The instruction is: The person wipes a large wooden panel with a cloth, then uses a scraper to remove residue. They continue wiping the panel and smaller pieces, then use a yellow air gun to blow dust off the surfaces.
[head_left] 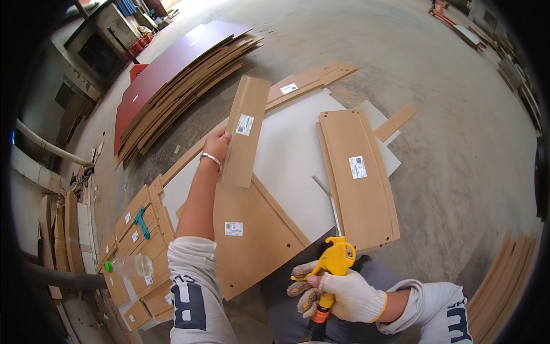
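My bare left hand [216, 144], a bangle on its wrist, is closed on the left edge of a narrow wood-grain board [239, 159] with a white label. That board is tilted up over a larger labelled wood-grain panel [252, 252]. In a white knit work glove, my right hand [352, 298] grips a yellow air blow gun [338, 256] by its handle. The gun's long thin nozzle points away from me, beside a stack of curved-edge boards [366, 200] on the right. A large white sheet [286, 155] lies under the boards.
Dark red and brown panels [172, 69] are stacked at the far left. Near left, a teal tool [141, 223] and a clear bottle with a green cap [130, 265] rest on small labelled boards [154, 289]. Long boards [504, 286] stand at the lower right on the concrete floor [452, 155].
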Demonstrator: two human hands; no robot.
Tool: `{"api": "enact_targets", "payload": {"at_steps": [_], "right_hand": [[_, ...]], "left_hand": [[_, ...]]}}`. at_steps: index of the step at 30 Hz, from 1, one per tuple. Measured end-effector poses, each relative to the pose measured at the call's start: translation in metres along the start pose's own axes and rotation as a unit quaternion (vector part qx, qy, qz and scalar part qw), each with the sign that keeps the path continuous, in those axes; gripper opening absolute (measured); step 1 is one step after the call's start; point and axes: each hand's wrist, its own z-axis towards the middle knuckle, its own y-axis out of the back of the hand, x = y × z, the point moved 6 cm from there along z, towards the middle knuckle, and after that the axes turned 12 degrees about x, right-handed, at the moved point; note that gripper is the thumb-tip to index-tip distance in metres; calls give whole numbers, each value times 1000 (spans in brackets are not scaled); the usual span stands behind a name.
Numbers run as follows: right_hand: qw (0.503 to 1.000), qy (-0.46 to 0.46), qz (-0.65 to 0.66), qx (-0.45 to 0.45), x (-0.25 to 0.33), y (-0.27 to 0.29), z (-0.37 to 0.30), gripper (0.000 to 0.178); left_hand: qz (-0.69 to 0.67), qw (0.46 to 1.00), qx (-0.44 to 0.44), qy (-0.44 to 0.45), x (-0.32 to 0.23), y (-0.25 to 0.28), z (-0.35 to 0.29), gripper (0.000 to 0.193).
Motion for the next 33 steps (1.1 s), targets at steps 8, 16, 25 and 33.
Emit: {"api": "enact_targets", "payload": {"at_steps": [8, 16, 25, 33], "right_hand": [[987, 134, 41, -84, 63, 13, -39, 33], [981, 157, 55, -98, 88, 38, -37, 33], [988, 135, 35, -61, 80, 18, -36, 35], [994, 104, 35, -13, 66, 2, -34, 35]], "left_hand": [[283, 952, 111, -43, -88, -63, 176, 30], [392, 892, 226, -16, -53, -126, 229, 113], [541, 836, 86, -23, -87, -116, 172, 113], [429, 902, 16, -36, -126, -125, 111, 53]]}}
